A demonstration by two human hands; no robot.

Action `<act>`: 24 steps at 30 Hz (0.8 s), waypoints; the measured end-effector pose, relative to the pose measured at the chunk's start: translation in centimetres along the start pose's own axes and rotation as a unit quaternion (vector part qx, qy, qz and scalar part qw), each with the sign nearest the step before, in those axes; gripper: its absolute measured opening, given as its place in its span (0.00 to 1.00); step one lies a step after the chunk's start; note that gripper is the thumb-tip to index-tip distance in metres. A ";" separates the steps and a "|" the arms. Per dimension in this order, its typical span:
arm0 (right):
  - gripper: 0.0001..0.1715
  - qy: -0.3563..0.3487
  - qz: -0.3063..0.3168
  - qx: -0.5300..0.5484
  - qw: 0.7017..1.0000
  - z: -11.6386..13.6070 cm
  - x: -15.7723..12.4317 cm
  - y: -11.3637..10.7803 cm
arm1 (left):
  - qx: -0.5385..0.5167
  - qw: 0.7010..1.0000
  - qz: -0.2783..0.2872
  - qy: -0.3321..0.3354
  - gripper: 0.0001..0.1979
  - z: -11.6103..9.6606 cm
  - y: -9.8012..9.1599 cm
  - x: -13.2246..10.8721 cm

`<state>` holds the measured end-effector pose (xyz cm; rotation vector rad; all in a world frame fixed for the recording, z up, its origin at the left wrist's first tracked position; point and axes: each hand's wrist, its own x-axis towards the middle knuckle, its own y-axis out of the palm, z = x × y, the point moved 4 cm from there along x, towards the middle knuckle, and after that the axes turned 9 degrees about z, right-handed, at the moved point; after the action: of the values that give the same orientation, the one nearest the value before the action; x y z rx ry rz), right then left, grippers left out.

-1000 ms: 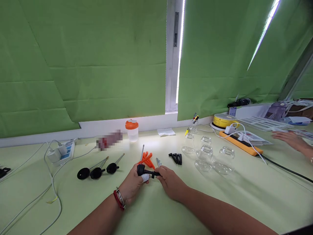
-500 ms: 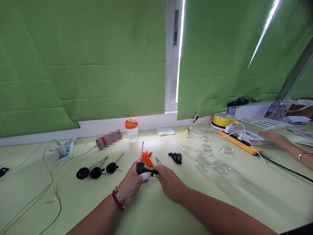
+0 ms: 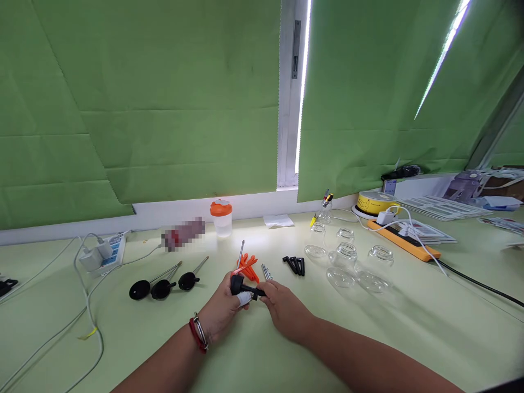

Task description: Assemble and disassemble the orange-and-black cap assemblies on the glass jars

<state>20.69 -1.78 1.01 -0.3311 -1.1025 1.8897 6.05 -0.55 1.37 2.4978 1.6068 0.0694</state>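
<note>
My left hand [image 3: 225,303] is wrapped round a black part [image 3: 237,284] with a thin metal rod pointing up and away from it. White tape covers a finger of this hand. My right hand [image 3: 284,308] pinches the end of a black handle [image 3: 254,290] that sticks out sideways from that part. Just beyond the hands lie orange pieces [image 3: 246,267] and small metal pieces [image 3: 267,272]. Several black handles [image 3: 295,266] rest in a row to their right. Black round lids with metal rods [image 3: 162,289] lie on the left.
Several glass jars [image 3: 346,256] stand upside down at the right, near an orange power strip [image 3: 403,240]. An orange-lidded cup [image 3: 221,218] is at the back. White cables [image 3: 87,297] run over the green table [image 3: 286,365] at the left.
The other person's hand at the right has gone out of view. My hands still hold the black part, and its handle has tilted slightly.
</note>
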 end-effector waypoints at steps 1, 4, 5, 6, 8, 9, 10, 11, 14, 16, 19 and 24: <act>0.16 -0.001 0.002 -0.010 1.000 0.0 0.0 0.1 | 0.002 1.000 0.003 -0.005 0.18 0.0 0.0 0.0; 0.21 -0.017 0.013 -0.013 1.000 0.4 0.1 0.2 | 0.021 1.000 0.001 -0.008 0.19 -0.1 0.1 -0.1; 0.23 -0.027 0.014 0.001 1.000 0.6 0.1 0.2 | 0.027 1.000 -0.006 -0.003 0.20 -0.3 0.2 -0.2; 0.24 -0.038 0.013 0.021 0.999 0.9 0.0 0.1 | 0.031 0.999 -0.018 0.008 0.22 -0.4 0.2 -0.3; 0.23 -0.056 0.001 0.072 0.996 1.2 -0.1 -0.1 | 0.034 0.997 -0.048 0.045 0.26 -0.8 0.4 -0.5; 0.22 -0.057 -0.004 0.103 0.993 1.2 -0.1 -0.1 | 0.037 0.995 -0.059 0.069 0.28 -0.9 0.5 -0.6; 0.20 -0.052 -0.004 0.140 0.989 1.2 0.0 0.0 | 0.046 0.992 -0.064 0.095 0.28 -1.0 0.7 -0.7; 0.18 -0.042 -0.002 0.187 0.981 1.1 0.0 0.2 | 0.060 0.989 -0.061 0.121 0.28 -1.0 0.9 -0.8; 0.15 -0.004 0.027 0.379 0.925 0.7 0.3 1.0 | 0.146 0.969 -0.047 0.196 0.30 -1.1 1.7 -1.2; 0.15 0.014 0.044 0.495 0.867 0.6 0.5 1.2 | 0.227 0.944 -0.047 0.233 0.35 -1.3 2.1 -1.5; 0.18 0.028 0.061 0.584 0.809 0.8 0.5 1.1 | 0.339 0.904 -0.042 0.257 0.44 -2.0 2.5 -1.9; 0.21 -0.005 0.079 0.611 0.788 0.9 0.3 0.6 | 0.497 0.825 -0.028 0.269 0.59 -2.6 2.5 -2.0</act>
<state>19.62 -2.17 1.08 0.3516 0.3175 2.3308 7.12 -3.02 4.46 3.4039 2.3997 -0.1229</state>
